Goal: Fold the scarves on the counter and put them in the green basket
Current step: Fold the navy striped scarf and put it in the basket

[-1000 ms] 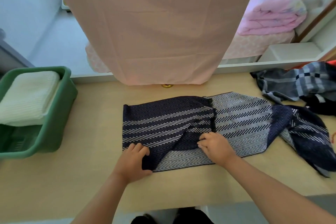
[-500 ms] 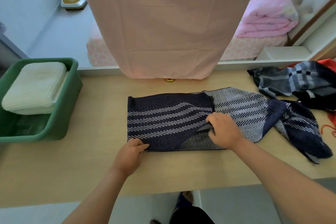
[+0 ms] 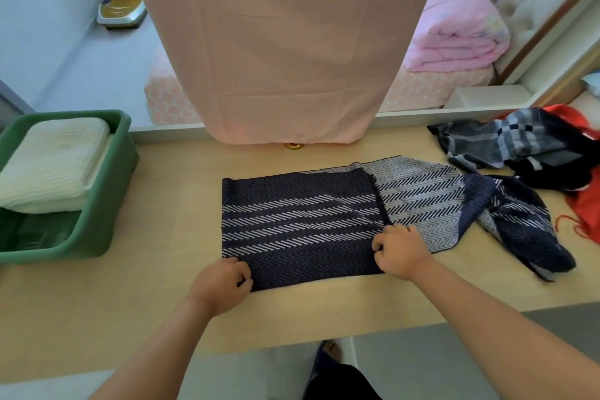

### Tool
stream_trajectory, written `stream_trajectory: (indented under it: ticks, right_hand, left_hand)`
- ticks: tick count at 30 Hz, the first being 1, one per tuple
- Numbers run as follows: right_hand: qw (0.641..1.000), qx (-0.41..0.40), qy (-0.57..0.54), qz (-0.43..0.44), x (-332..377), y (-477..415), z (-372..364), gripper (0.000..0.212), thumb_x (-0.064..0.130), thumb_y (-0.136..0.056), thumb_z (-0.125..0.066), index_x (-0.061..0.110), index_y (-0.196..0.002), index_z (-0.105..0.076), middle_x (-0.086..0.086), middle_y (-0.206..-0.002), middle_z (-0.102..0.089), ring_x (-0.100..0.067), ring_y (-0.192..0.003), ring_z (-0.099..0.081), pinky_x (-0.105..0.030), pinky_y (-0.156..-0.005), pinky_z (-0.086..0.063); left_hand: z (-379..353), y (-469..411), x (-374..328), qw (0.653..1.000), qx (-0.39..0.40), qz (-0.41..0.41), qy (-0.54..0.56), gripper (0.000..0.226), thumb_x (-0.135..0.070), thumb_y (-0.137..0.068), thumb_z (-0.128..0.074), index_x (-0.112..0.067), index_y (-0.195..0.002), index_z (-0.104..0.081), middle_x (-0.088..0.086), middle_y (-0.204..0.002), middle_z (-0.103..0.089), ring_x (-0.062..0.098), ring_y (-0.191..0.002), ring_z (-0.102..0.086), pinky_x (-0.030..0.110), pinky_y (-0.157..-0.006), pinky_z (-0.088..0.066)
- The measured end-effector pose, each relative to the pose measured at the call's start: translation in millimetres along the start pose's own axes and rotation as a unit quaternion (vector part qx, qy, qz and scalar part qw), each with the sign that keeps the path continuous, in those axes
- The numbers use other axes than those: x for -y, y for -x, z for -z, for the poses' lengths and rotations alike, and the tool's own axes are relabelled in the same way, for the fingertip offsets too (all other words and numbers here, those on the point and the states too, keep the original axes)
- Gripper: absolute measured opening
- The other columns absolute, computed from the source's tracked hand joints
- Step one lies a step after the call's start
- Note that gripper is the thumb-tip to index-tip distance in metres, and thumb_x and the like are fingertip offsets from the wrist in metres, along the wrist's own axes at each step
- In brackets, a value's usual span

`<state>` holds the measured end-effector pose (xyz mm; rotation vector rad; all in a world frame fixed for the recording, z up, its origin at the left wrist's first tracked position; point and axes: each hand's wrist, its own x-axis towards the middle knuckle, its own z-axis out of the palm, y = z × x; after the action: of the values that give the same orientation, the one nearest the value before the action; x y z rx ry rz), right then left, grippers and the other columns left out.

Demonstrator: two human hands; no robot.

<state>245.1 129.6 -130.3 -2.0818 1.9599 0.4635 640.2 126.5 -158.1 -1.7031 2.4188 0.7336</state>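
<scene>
Scarf [image 3: 302, 224], navy chevron: our L hand [image 3: 224, 282] pinches its corner, R hand [image 3: 399, 253] grips fold edge; loose end right of R hand.

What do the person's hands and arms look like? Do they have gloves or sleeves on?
No gloves. The left hand and the right hand are both bare, and no ring, watch or bracelet shows on them. The left arm and the right arm are bare too, all the way to the edge of the picture, so no sleeve can be seen.
</scene>
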Motion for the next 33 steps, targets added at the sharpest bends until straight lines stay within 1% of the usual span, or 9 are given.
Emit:
stream_trajectory:
  ticks: [3,7,12,15,21,23,26,30,33]
  right_hand:
    - [0.995,-0.066,-0.066,-0.035,-3,-19,16,0.027,0.034,-0.097,-0.040,0.030,-0.104,-0.066,0.006,-0.107,-0.062,-0.019,-0.104,-0.056,-0.038,-0.095,-0.037]
    - [0.969,-0.089,-0.198,-0.121,-13,-63,36,0.025,0.031,-0.101,-0.043,0.025,-0.115,-0.064,0.003,-0.105,-0.068,-0.022,-0.092,-0.063,-0.037,-0.083,-0.052]
    - [0.941,-0.068,-0.296,-0.152,-31,-127,42,0.042,0.029,-0.103,-0.046,0.015,-0.142,-0.049,-0.006,-0.136,-0.059,-0.028,-0.122,-0.056,-0.040,-0.101,-0.048]
    - [0.944,-0.063,-0.296,-0.132,-39,-159,39,0.049,0.030,-0.103,-0.047,0.012,-0.148,-0.041,-0.010,-0.146,-0.050,-0.029,-0.132,-0.048,-0.041,-0.109,-0.042]
    - [0.972,-0.071,-0.208,-0.079,-47,-184,33,0.032,0.044,-0.094,-0.061,0.027,-0.119,-0.067,-0.001,-0.120,-0.054,-0.025,-0.115,-0.053,-0.041,-0.100,-0.044]
    - [0.941,-0.110,-0.312,-0.069,-48,-184,33,0.023,0.037,-0.096,-0.056,0.023,-0.112,-0.065,0.001,-0.111,-0.057,-0.023,-0.107,-0.054,-0.041,-0.094,-0.046]
    - [0.860,-0.142,-0.478,-0.102,-46,-186,47,0.015,0.029,-0.103,-0.045,0.018,-0.103,-0.054,-0.004,-0.090,-0.060,-0.026,-0.085,-0.059,-0.038,-0.071,-0.045]
    - [0.908,-0.118,-0.379,-0.134,-50,-201,52,0.026,0.033,-0.104,-0.046,0.015,-0.122,-0.050,-0.005,-0.101,-0.064,-0.028,-0.089,-0.061,-0.040,-0.072,-0.049]
    - [0.935,-0.089,-0.297,-0.170,-54,-206,45,0.034,0.033,-0.102,-0.050,0.014,-0.130,-0.046,-0.009,-0.107,-0.066,-0.030,-0.093,-0.062,-0.039,-0.072,-0.050]
  left_hand:
    - [11,-23,-10,0.999,-0.029,0.014,-0.001,0.017,-0.032,-0.096,-0.045,-0.030,-0.092,-0.062,-0.009,-0.090,-0.064,0.016,-0.083,-0.060,0.031,-0.069,-0.048]
    - [29,-73,-32,0.996,-0.086,0.011,0.029,0.024,-0.023,-0.099,-0.047,-0.022,-0.117,-0.063,-0.006,-0.112,-0.064,0.019,-0.106,-0.059,0.033,-0.086,-0.049]
    - [50,-141,-54,0.996,-0.091,0.017,-0.001,0.036,-0.021,-0.101,-0.042,-0.021,-0.136,-0.051,0.001,-0.128,-0.055,0.024,-0.117,-0.047,0.041,-0.094,-0.046]
    - [56,-170,-57,0.996,-0.065,0.037,-0.044,0.041,-0.025,-0.101,-0.041,-0.024,-0.143,-0.044,-0.001,-0.139,-0.046,0.023,-0.126,-0.041,0.040,-0.100,-0.043]
    - [47,-189,-59,0.994,-0.088,0.039,-0.055,0.045,-0.030,-0.102,-0.042,-0.023,-0.146,-0.041,-0.003,-0.149,-0.038,0.020,-0.137,-0.033,0.039,-0.109,-0.035]
    - [42,-190,-60,0.989,-0.137,0.027,-0.045,0.043,-0.030,-0.101,-0.043,-0.021,-0.143,-0.045,-0.002,-0.146,-0.043,0.021,-0.135,-0.037,0.040,-0.108,-0.036]
    - [33,-192,-58,0.982,-0.185,0.019,-0.044,0.044,-0.032,-0.101,-0.039,-0.017,-0.142,-0.046,0.001,-0.147,-0.043,0.023,-0.136,-0.038,0.041,-0.109,-0.036]
    - [15,-191,-51,0.991,-0.092,0.063,-0.069,0.069,-0.056,-0.095,-0.011,-0.026,-0.157,-0.014,0.001,-0.164,-0.008,0.023,-0.151,-0.004,0.048,-0.122,-0.012]
    - [1,-188,-43,0.990,-0.066,0.094,-0.078,0.074,-0.071,-0.090,-0.002,-0.035,-0.155,0.007,-0.005,-0.163,0.014,0.022,-0.150,0.015,0.056,-0.120,0.003]
